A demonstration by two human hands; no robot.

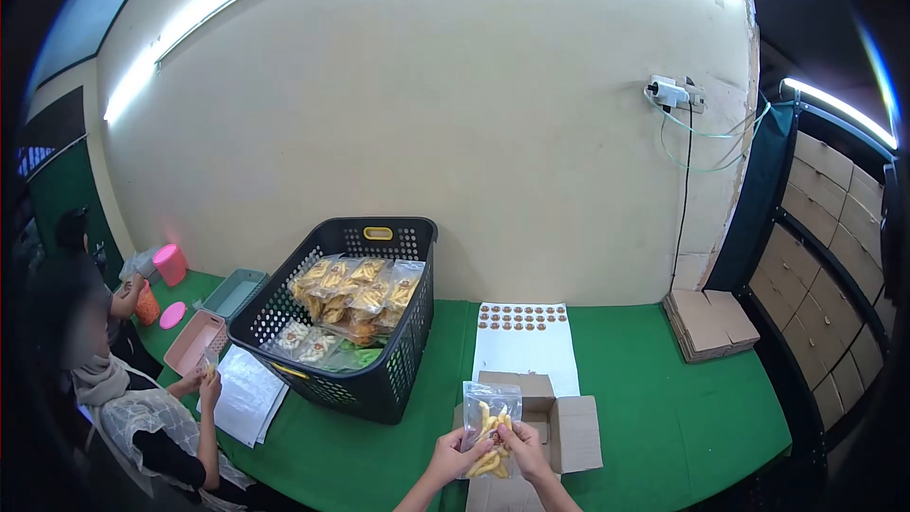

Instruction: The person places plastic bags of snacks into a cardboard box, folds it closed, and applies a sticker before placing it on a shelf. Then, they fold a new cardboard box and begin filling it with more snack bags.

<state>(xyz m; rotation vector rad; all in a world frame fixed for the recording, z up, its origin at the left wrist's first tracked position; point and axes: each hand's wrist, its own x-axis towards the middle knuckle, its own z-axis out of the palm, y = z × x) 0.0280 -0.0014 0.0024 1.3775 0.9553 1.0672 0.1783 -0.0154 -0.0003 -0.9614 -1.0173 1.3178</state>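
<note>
Seen from the head camera at the lower middle of the frame: a clear snack pouch point(491, 429) filled with pale yellow sticks, held upright in the air just above an open cardboard box point(557, 422) on the green table point(664, 417). Long axis of the pouch close to vertical, top edge up and tilted slightly toward the left, sealed bottom end down toward the wrists. Sticks inside lying mostly lengthwise, gathered toward the lower half. Left hand point(458, 459) closed round the lower left edge of the pouch, fingers curled, thumb on the front face. Right hand point(524, 450) pinching the lower right side, fingers folded shut on the plastic, thumb forward. Both hands touching the pouch, close together, nearly meeting at its base. Box flaps spread open to the right and rear, interior mostly hidden behind pouch and hands. Just behind the box, a white sheet point(526, 351) with rows of small round brown stickers along its far end. To the left, well apart from the hands, a black slatted basket point(398, 360) tilted on the table, holding more filled pouches. Further left, another person point(142, 417) seated at the table edge, hands together near loose white papers point(245, 393). At the far right, a stack of flat cardboard point(709, 322).
</note>
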